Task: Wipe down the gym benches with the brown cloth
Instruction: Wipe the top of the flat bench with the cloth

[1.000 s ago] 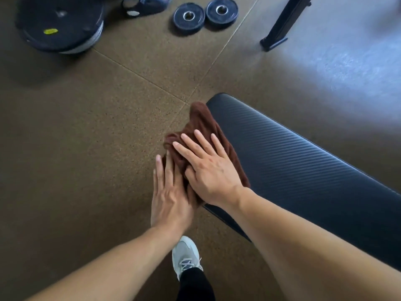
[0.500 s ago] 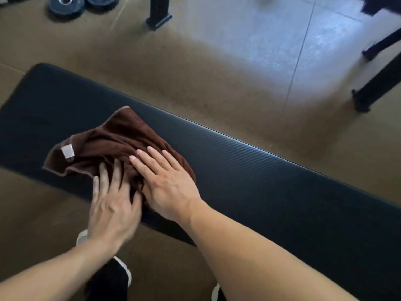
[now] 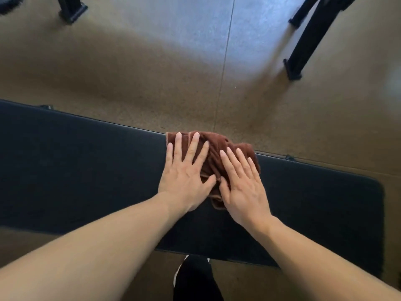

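A long black padded gym bench (image 3: 86, 166) runs across the view from left to right. The crumpled brown cloth (image 3: 214, 146) lies on its top near the far edge, right of the middle. My left hand (image 3: 186, 172) and my right hand (image 3: 243, 185) both press flat on the cloth, side by side, with fingers spread and straight. Neither hand curls around the fabric. Most of the cloth's near part is hidden under my palms.
The brown speckled rubber floor (image 3: 152, 72) lies beyond the bench, with a bright patch of light. Black equipment legs stand at the far right (image 3: 303, 51) and the far left (image 3: 71, 9). My dark trouser leg and shoe (image 3: 193, 276) are below the bench's near edge.
Both hands have slid the cloth along the bench from its left end toward the right part. The view has swung so the bench now lies straight across.
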